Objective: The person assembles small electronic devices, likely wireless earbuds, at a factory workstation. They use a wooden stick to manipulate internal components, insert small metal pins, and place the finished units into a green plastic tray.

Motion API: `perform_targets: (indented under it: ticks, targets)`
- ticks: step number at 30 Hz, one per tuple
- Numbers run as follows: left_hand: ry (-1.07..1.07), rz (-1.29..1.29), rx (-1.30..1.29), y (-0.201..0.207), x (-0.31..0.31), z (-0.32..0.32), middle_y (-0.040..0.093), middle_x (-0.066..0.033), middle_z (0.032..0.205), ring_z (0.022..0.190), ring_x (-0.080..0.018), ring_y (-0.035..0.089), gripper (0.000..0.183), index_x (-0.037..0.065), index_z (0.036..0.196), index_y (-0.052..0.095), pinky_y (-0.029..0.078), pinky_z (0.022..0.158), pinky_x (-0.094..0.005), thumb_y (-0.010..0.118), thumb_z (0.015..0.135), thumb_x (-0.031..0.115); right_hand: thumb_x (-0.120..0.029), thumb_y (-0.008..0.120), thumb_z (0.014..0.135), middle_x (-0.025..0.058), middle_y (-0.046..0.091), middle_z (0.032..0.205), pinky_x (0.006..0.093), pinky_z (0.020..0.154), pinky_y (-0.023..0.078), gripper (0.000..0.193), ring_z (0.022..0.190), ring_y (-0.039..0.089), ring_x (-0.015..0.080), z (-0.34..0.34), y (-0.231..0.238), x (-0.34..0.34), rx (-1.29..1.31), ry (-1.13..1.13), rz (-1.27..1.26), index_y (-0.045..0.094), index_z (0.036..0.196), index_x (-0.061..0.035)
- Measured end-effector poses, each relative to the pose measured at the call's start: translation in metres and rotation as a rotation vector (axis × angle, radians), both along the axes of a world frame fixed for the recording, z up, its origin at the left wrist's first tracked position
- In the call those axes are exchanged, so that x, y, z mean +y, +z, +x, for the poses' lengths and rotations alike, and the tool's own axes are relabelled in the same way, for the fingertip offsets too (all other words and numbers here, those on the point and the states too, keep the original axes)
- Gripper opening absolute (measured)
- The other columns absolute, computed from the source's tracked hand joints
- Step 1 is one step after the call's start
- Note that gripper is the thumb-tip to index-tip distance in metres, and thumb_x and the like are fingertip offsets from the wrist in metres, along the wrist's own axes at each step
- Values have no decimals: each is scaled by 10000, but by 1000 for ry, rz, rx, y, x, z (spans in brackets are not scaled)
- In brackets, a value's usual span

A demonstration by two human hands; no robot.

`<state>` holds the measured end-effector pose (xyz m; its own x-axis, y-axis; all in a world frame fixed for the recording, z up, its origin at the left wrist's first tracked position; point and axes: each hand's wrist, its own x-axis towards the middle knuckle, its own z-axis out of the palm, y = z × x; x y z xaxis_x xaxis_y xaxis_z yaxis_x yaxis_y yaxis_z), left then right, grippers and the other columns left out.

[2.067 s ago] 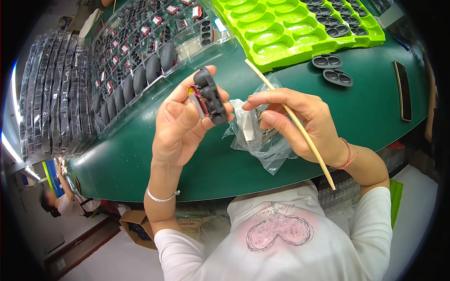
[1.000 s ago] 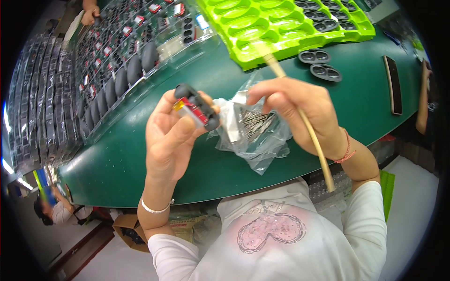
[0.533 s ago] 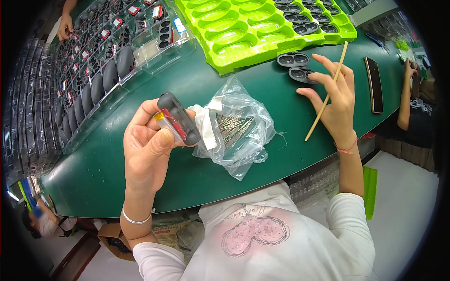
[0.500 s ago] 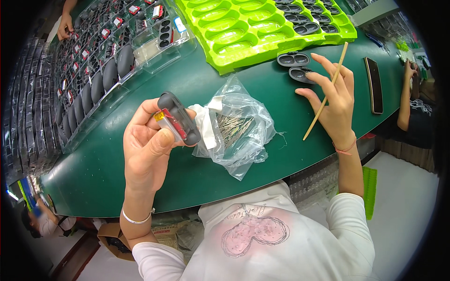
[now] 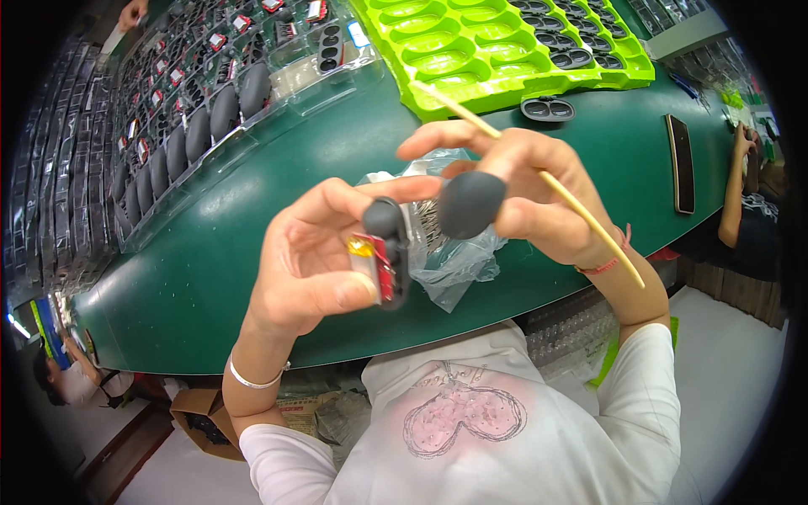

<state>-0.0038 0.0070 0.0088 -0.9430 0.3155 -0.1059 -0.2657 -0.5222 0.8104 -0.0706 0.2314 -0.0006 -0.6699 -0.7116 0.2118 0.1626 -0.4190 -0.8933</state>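
Between the thumb and fingers of my left hand is a dark grey earbud case insert, held upright. A silver battery with yellow tape and a red circuit board sit on its side. Close by on the right, my right hand pinches a dark grey oval shell, its smooth outside showing. A thin wooden stick lies slantwise through the same hand's fingers. My left index fingertip comes close to the shell; whether they touch I cannot tell. Below both hands lies a clear plastic bag of thin metal pieces, partly hidden.
A bright green moulded tray with dark cases in its right part stands at the back. One open case lies before it. Clear trays of shells and inserts fill the back left. A phone lies right. Other people's hands show at the edges.
My right hand has picked up the oval shell from beside the tray and brought it left and nearer, keeping the stick. My left hand has shifted right with the insert.
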Motion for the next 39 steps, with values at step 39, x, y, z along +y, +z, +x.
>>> perform_targets:
  ticks: [39]
  targets:
    - [66, -169, -73, -4, -2, 3, 593, -142, 1069, 983, -196, 612, 544, 1, 1137, 502, 501, 867, -330, 759, 738, 266, -48, 595, 913, 112, 626, 1066, 306, 907, 487, 420, 1010, 610, 168, 19, -8, -15, 32, -170, 163, 480, 1311, 26]
